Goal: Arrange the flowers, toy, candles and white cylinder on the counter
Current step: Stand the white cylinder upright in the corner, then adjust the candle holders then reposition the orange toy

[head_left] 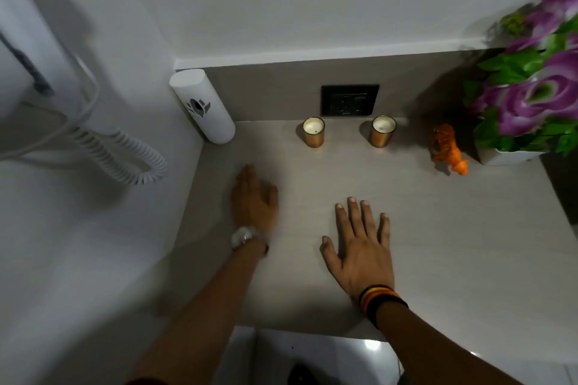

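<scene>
A white cylinder (pixel 202 106) with a dark emblem stands in the back left corner of the beige counter (pixel 469 244). Two gold candles stand along the back wall, the left candle (pixel 314 132) and the right candle (pixel 382 131). An orange toy animal (pixel 448 150) stands to their right, beside purple flowers (pixel 531 94) in a white pot. My left hand (pixel 255 197) is blurred, flat over the counter below the cylinder, holding nothing. My right hand (pixel 359 247) lies flat, fingers spread, in the counter's middle.
A black wall socket (pixel 349 100) sits on the backsplash behind the candles. A white wall unit with a coiled cord (pixel 125 153) hangs on the left wall. A white sink edge (pixel 312 353) lies below the counter's front edge.
</scene>
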{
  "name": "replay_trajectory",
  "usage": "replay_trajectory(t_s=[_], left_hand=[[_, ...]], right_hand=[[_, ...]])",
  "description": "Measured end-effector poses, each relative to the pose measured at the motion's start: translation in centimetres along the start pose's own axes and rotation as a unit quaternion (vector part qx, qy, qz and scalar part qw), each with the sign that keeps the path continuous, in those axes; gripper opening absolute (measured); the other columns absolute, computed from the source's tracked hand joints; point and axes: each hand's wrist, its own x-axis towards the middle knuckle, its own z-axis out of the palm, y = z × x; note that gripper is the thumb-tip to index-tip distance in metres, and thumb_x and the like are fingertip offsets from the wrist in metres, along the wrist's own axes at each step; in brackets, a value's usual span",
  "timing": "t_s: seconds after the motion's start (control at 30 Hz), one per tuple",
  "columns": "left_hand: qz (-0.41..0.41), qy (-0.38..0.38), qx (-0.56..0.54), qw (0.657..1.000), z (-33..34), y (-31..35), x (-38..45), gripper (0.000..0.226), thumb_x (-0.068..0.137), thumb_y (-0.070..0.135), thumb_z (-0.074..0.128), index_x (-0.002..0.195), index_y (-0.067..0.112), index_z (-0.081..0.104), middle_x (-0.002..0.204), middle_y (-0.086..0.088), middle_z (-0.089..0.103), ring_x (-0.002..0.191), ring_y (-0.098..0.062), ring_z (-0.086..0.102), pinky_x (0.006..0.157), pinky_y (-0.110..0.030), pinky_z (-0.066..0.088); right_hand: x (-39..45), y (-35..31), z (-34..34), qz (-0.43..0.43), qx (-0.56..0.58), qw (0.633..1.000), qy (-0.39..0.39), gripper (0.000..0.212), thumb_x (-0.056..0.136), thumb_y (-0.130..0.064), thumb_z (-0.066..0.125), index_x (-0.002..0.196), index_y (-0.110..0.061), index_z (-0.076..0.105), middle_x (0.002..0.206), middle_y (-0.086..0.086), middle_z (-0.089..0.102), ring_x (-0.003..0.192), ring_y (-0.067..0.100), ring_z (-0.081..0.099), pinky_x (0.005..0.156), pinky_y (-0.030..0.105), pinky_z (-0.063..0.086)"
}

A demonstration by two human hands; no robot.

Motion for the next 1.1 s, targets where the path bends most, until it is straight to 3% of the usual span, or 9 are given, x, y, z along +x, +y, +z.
replay_trajectory(t_s=[0.1, 0.23, 0.3, 0.4, 0.53, 0.67, 0.83, 1.0, 1.1], left_hand=[[0.064, -0.041, 0.099, 0.992, 1.8, -0.7, -5.7, 0.072, 0.1, 0.044, 0.033, 0.163, 0.009, 0.026, 0.172, -0.013, 0.026, 0.161, -0.032, 0.018, 0.132, -0.051, 0.013], [0.091, -0.079, 0.159, 0.98, 1.7, -0.7, -5.9, 0.072, 0.101, 0.048, 0.025, 0.166, 0.016, 0.014, 0.176, -0.008, 0.01, 0.163, -0.027, 0.004, 0.133, -0.051, 0.006], [0.102, -0.087, 0.177, 0.975, 1.8, -0.8, -5.8, 0.071, 0.102, 0.048, 0.022, 0.166, 0.02, 0.011, 0.176, -0.005, 0.007, 0.163, -0.026, 0.001, 0.133, -0.051, 0.005], [0.103, -0.086, 0.184, 0.974, 2.2, -1.1, -5.6, 0.069, 0.102, 0.049, 0.021, 0.166, 0.023, 0.01, 0.176, -0.003, 0.006, 0.163, -0.025, 0.0, 0.133, -0.052, 0.005], [0.107, -0.065, 0.18, 0.976, 2.4, -1.4, -5.4, 0.069, 0.102, 0.05, 0.018, 0.166, 0.024, 0.013, 0.176, -0.002, 0.009, 0.163, -0.024, 0.002, 0.133, -0.052, 0.008], [0.114, -0.046, 0.169, 0.978, 2.5, -1.5, -5.5, 0.069, 0.101, 0.049, 0.022, 0.164, 0.023, 0.023, 0.174, -0.003, 0.018, 0.163, -0.026, 0.01, 0.131, -0.053, 0.013], [0.107, -0.044, 0.157, 0.981, 2.7, -1.7, -5.4, 0.068, 0.101, 0.05, 0.024, 0.164, 0.024, 0.026, 0.174, -0.002, 0.02, 0.163, -0.025, 0.011, 0.131, -0.054, 0.013], [0.104, -0.053, 0.159, 0.98, 2.5, -1.5, -5.4, 0.068, 0.101, 0.05, 0.024, 0.164, 0.025, 0.025, 0.175, -0.002, 0.017, 0.163, -0.024, 0.008, 0.131, -0.053, 0.012], [0.103, -0.056, 0.163, 0.98, 2.2, -1.2, -5.4, 0.068, 0.101, 0.05, 0.022, 0.164, 0.025, 0.024, 0.175, -0.002, 0.016, 0.163, -0.024, 0.007, 0.132, -0.054, 0.012]], right_hand=[[0.0, -0.1, -0.5, 0.0, 0.004, 1.0, -0.014, 0.078, 0.1, -0.065, 0.024, 0.166, -0.022, 0.018, 0.175, 0.008, 0.012, 0.162, 0.03, 0.004, 0.128, 0.061, 0.003], [0.1, -0.2, -1.0, -0.003, 0.039, 0.999, -0.004, 0.075, 0.102, -0.063, 0.028, 0.164, -0.021, 0.024, 0.174, 0.006, 0.016, 0.162, 0.029, 0.009, 0.129, 0.056, 0.002], [1.1, 0.3, -1.6, 0.035, 0.145, 0.987, 0.058, 0.068, 0.102, -0.056, 0.045, 0.158, -0.018, 0.038, 0.168, 0.009, 0.032, 0.156, 0.029, 0.028, 0.128, 0.051, 0.014], [5.4, 2.1, -3.4, 0.142, 0.274, 0.941, 0.136, 0.065, 0.099, -0.045, 0.062, 0.152, -0.015, 0.042, 0.158, 0.013, 0.044, 0.145, 0.032, 0.04, 0.122, 0.048, 0.031], [13.7, 4.8, -6.7, 0.243, 0.349, 0.894, 0.141, 0.07, 0.091, -0.035, 0.077, 0.148, -0.009, 0.044, 0.148, 0.016, 0.053, 0.137, 0.035, 0.052, 0.115, 0.048, 0.045], [17.8, 6.3, -7.3, 0.228, 0.306, 0.915, 0.128, 0.05, 0.09, -0.032, 0.077, 0.131, -0.01, 0.06, 0.127, 0.016, 0.07, 0.119, 0.037, 0.066, 0.097, 0.043, 0.053], [19.4, 6.8, -6.9, 0.205, 0.363, 0.9, 0.125, 0.054, 0.091, -0.034, 0.077, 0.137, -0.018, 0.054, 0.132, 0.009, 0.068, 0.121, 0.03, 0.065, 0.103, 0.043, 0.053], [18.4, 5.7, -6.5, 0.239, 0.342, 0.895, 0.16, 0.07, 0.088, -0.035, 0.079, 0.145, -0.012, 0.046, 0.142, 0.015, 0.057, 0.131, 0.035, 0.057, 0.108, 0.044, 0.049], [16.2, 2.6, -5.5, 0.184, 0.332, 0.907, 0.182, 0.063, 0.09, -0.039, 0.078, 0.14, -0.014, 0.049, 0.139, 0.013, 0.057, 0.125, 0.032, 0.059, 0.105, 0.048, 0.052]])
